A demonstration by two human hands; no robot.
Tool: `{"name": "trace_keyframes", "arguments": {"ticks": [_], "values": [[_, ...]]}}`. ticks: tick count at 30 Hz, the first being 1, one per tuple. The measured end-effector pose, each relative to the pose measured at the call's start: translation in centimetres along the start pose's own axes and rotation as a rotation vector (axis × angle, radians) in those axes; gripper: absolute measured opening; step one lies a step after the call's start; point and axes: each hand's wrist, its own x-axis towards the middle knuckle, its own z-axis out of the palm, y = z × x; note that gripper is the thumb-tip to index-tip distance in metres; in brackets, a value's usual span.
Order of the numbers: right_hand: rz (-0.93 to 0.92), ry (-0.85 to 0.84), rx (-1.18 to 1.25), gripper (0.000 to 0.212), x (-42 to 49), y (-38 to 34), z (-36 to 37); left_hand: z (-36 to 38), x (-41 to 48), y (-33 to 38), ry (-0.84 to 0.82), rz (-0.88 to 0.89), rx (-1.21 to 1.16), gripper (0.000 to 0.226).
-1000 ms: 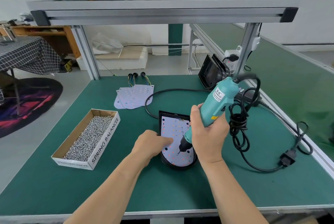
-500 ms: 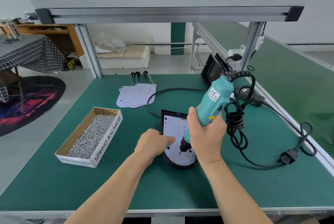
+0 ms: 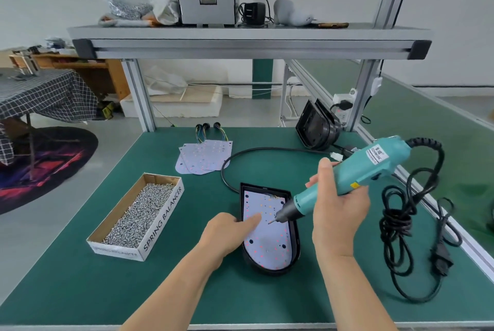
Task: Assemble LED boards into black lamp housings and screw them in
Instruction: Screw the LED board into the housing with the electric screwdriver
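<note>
Green-topped workbench (image 3: 80, 290), loaded.
Bearing a screw box (image 3: 139, 217), spare LED boards (image 3: 204, 156), black housing (image 3: 268, 231), coiled cord (image 3: 403, 223).

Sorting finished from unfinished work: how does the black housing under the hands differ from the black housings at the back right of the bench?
The near housing lies flat, open side up; the back housings stand on edge, leaning by the frame post. The near housing holds an LED board, with the left hand on it and the electric screwdriver in the right hand; the back ones show no pale board and are untouched. All are black and rounded at one end.
</note>
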Motion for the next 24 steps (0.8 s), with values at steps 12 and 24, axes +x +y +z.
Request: {"name": "trace_keyframes", "arguments": {"ticks": [12, 24], "values": [[0.13, 0.082, 0.083, 0.029, 0.8, 0.0, -0.5, -5.8, -1.0, 1.0, -0.034, -0.137, -1.334, 0.04], [0.143, 0.11, 0.089, 0.027, 0.9, -0.5, -0.8, -5.5, -1.9, 1.3, 0.026, -0.045, -1.332, 0.008]]}}
